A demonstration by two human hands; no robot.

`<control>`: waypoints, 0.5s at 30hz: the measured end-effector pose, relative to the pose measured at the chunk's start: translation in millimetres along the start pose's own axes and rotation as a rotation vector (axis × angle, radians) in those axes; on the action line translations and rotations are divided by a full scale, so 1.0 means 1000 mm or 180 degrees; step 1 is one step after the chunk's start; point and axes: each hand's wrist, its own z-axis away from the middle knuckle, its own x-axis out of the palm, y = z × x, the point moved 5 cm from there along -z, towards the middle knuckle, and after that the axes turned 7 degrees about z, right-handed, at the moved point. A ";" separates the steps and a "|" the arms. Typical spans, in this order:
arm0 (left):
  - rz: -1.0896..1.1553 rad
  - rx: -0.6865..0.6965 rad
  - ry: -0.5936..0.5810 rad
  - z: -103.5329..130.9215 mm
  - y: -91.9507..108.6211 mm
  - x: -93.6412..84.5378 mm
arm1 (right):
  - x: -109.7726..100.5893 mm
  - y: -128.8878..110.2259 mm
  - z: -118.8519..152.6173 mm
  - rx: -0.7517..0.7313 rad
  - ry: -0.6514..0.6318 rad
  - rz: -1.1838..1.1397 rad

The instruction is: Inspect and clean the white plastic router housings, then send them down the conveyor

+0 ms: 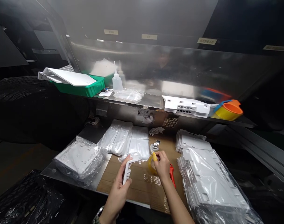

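Observation:
My left hand (120, 189) grips a white plastic part (127, 170), turned on edge, with small tabs along its side. My right hand (163, 165) is closed, its fingers curled together. A yellow piece (154, 156) shows at its fingertips; whether it is worn or held I cannot make out. Just beneath those fingers lies a roll of clear yellowish tape (151, 168) on the cardboard (142, 185). Right of the roll is a tool with a red handle (172, 175), partly hidden by my hand. Behind stands a small bottle with an open metal lid (154, 147).
Clear plastic bags (138, 141) lie at the back. A bagged white part (78, 158) sits left, and stacked white panels (209, 177) fill the right. The shelf above carries a green bin (86, 90), a squeeze bottle (117, 82), a white panel (186, 105) and coloured tape rolls (229, 112).

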 end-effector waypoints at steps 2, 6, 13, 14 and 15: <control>0.0464 -0.0374 0.0253 0.002 -0.002 -0.010 | 0.026 0.038 -0.003 0.0288 -0.0196 0.0226; 0.1492 -0.1279 0.0896 0.011 -0.003 -0.033 | 0.052 0.087 0.012 0.0615 -0.0483 0.0489; 0.2501 -0.0989 0.0986 0.020 -0.001 -0.105 | 0.035 0.153 0.064 0.1484 -0.0330 0.0705; 0.2691 -0.0898 0.1040 0.024 -0.003 -0.116 | 0.033 0.161 0.070 0.1571 -0.0330 0.0662; 0.2834 -0.0840 0.1111 0.028 -0.006 -0.126 | 0.032 0.168 0.075 0.1616 -0.0326 0.0586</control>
